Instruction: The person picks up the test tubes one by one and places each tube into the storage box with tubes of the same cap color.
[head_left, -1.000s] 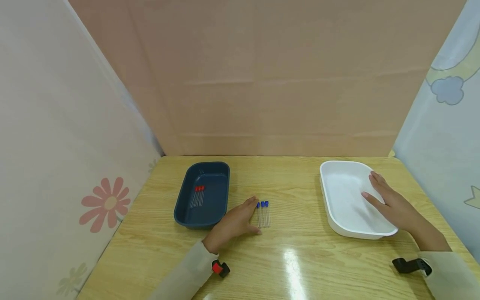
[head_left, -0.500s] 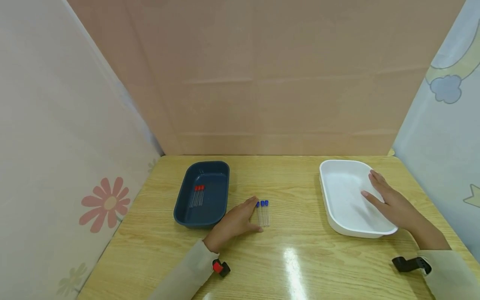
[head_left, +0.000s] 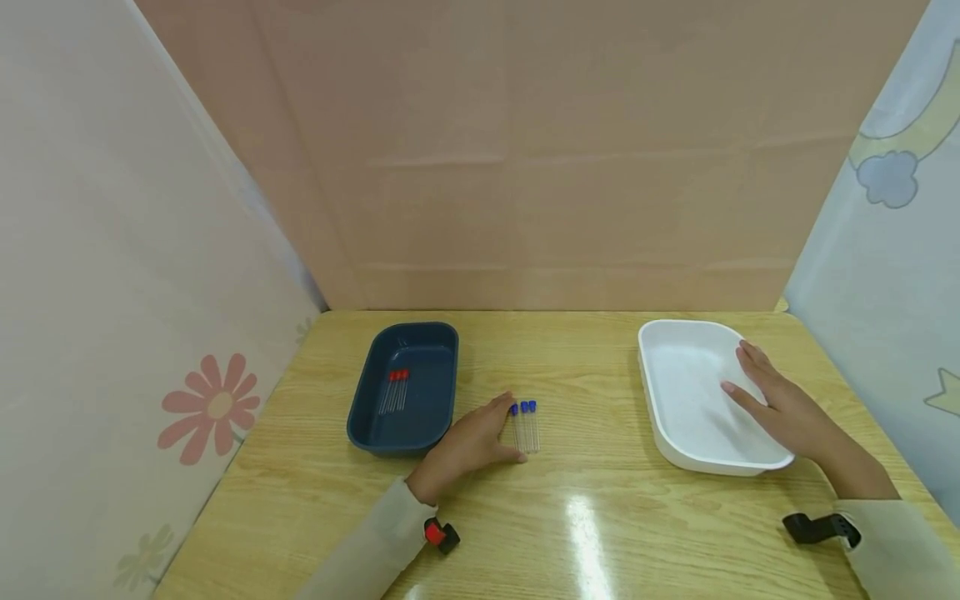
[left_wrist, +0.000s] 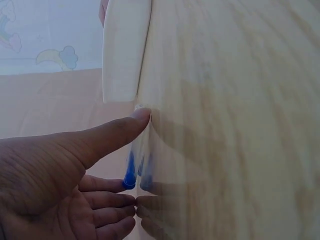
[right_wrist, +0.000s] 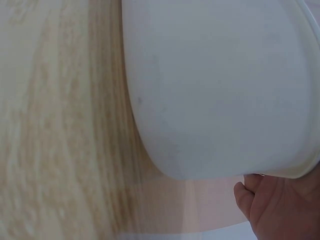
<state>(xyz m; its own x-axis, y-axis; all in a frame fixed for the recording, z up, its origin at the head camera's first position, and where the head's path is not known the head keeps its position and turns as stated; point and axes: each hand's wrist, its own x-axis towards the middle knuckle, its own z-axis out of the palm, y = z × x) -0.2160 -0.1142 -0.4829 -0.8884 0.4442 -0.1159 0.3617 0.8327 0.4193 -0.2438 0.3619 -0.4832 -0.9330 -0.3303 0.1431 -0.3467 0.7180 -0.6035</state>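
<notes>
My left hand (head_left: 467, 442) reaches over the table to a small row of glass tubes with blue caps. Its thumb and index fingertip pinch the leftmost blue-capped test tube (head_left: 515, 429) lengthwise, thumb at the clear end and index at the blue cap (left_wrist: 129, 179), as the left wrist view shows. Two more blue-capped test tubes (head_left: 528, 429) lie close beside it. On the right, my right hand (head_left: 783, 412) lies over the right edge of a white tray (head_left: 675, 450), fingers fairly straight and thumb spread. That hand (right_wrist: 285, 207) shows past the tray's rim in the right wrist view.
A dark blue tray (head_left: 367, 440) stands left of my left hand, with several red-capped tubes (head_left: 395, 393) lying in it. The wooden table (head_left: 570, 358) ends at a brown backdrop (head_left: 570, 208), with patterned cloth walls on both sides.
</notes>
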